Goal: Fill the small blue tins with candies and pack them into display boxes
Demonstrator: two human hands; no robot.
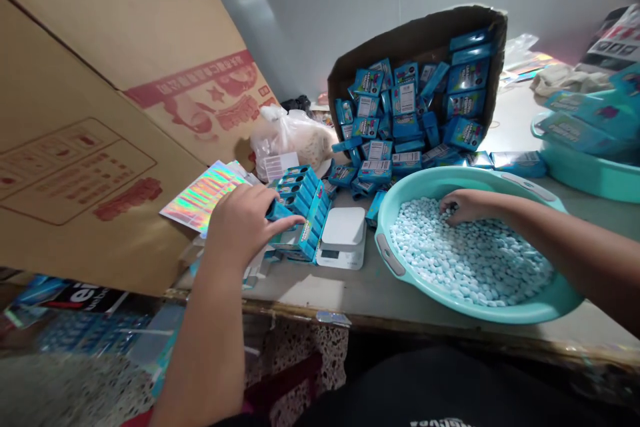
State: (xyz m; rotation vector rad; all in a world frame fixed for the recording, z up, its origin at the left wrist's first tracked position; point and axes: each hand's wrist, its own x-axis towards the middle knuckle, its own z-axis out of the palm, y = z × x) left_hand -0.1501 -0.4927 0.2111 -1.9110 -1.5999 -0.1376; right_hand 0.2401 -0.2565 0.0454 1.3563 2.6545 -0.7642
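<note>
My left hand (243, 217) reaches over a blue display carton (311, 223) filled with rows of small blue boxes (296, 188). Between its thumb and fingers is one small blue box (280, 212), partly hidden by the hand. My right hand (465, 205) dips into an oval turquoise basin (395, 213) of small pale blue candies (465, 260). Its fingers are curled into the candies, with the tips partly buried. A white kitchen scale (343, 227) stands between the carton and the basin.
A tipped cardboard box (335, 80) spills many blue packs (405, 99) onto the table. Left stands a large brown carton (100, 100), beside shiny holographic sheets (203, 197) and a clear plastic bag (287, 137). Another turquoise basin (580, 170) with blue packs sits far right.
</note>
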